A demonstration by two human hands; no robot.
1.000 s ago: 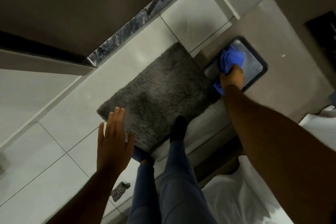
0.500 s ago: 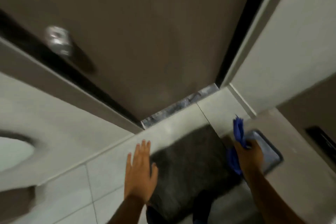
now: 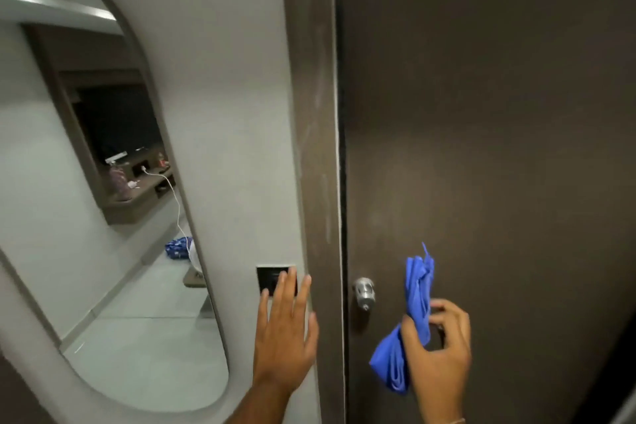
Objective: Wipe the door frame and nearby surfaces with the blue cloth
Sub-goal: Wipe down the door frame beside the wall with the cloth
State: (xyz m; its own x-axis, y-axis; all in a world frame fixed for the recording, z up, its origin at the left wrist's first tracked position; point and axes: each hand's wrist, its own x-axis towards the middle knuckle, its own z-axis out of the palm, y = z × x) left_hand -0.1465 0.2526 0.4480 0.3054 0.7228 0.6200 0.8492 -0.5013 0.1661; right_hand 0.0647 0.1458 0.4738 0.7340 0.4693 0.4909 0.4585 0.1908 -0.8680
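A dark brown door [image 3: 499,148] fills the right side, shut against its brown door frame [image 3: 315,113], which shows pale dusty smears. My right hand [image 3: 438,358] is raised in front of the door, right of the silver knob [image 3: 363,291], and pinches the crumpled blue cloth [image 3: 411,323], which sticks up above the fingers and hangs below them. My left hand [image 3: 284,330] is held flat with fingers spread over the grey wall, just left of the frame, its fingertips over a black wall switch [image 3: 272,277].
A tall rounded mirror [image 3: 103,200] hangs on the grey wall [image 3: 234,113] at the left and reflects a room with a shelf, a white cable and a tiled floor.
The view swung up from the floor and grey mat to the door. My right hand lifted the cloth off the black tray to door-knob height; my left hand rose to the wall.
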